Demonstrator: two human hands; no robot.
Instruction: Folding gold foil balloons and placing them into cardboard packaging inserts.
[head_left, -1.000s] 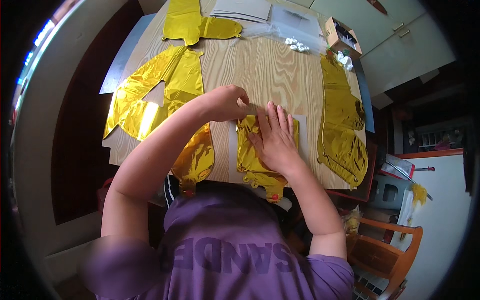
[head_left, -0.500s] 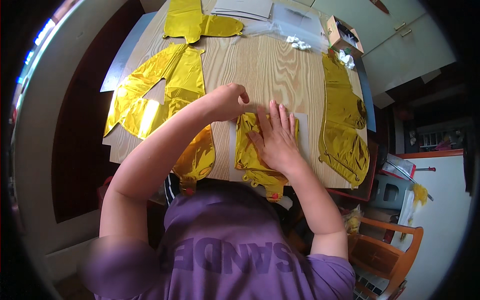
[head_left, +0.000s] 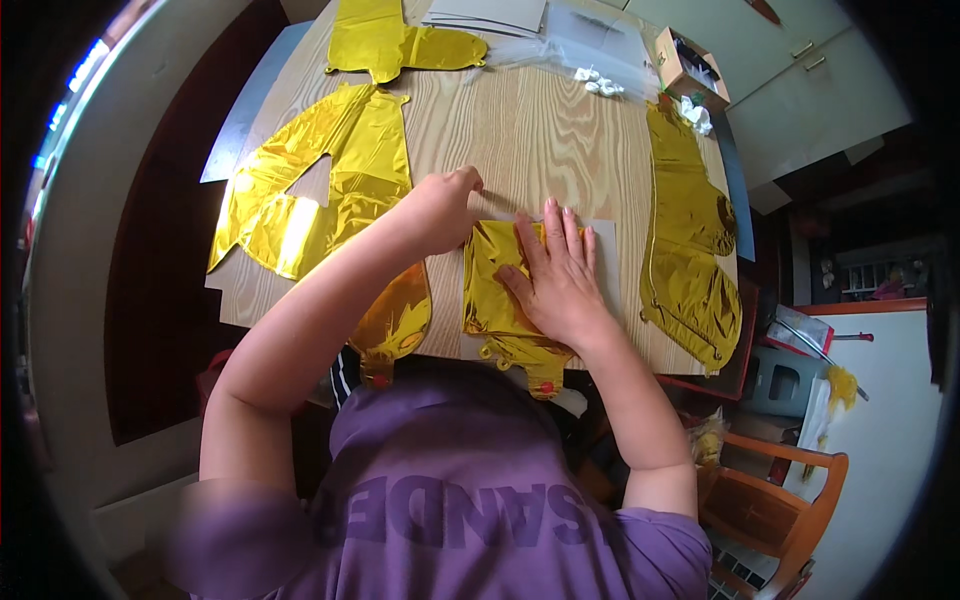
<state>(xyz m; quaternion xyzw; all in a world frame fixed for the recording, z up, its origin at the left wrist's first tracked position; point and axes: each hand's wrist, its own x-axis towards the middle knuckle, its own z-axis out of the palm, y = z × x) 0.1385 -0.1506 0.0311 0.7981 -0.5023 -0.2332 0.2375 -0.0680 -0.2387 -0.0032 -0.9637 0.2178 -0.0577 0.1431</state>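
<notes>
In front of me a folded gold foil balloon [head_left: 492, 290] lies on a grey card [head_left: 606, 262], which shows along its right side. Its narrow lower tail, with a red spot, hangs over the table's near edge. My right hand [head_left: 562, 285] presses flat on the foil, fingers stretched and slightly spread. At the upper left corner, my left hand [head_left: 445, 210] is closed, with the foil's edge running into it; its fingertips are mostly hidden. Left of the folded piece lies a larger gold foil balloon [head_left: 365, 160], partly under my left forearm.
More gold foil balloons lie at the far left [head_left: 365, 45] and along the right edge [head_left: 685, 220] of the wooden table [head_left: 510, 130]. At the back are grey cards [head_left: 485, 14], clear plastic sleeves [head_left: 600, 50], white crumpled bits [head_left: 598, 84] and a small box [head_left: 690, 72]. A wooden chair [head_left: 770, 500] stands right.
The folded foil has shifted slightly left over the card, covering the card's left margin. My left hand has lowered a little, and its fingers have curled in. My right hand remains flat on the foil.
</notes>
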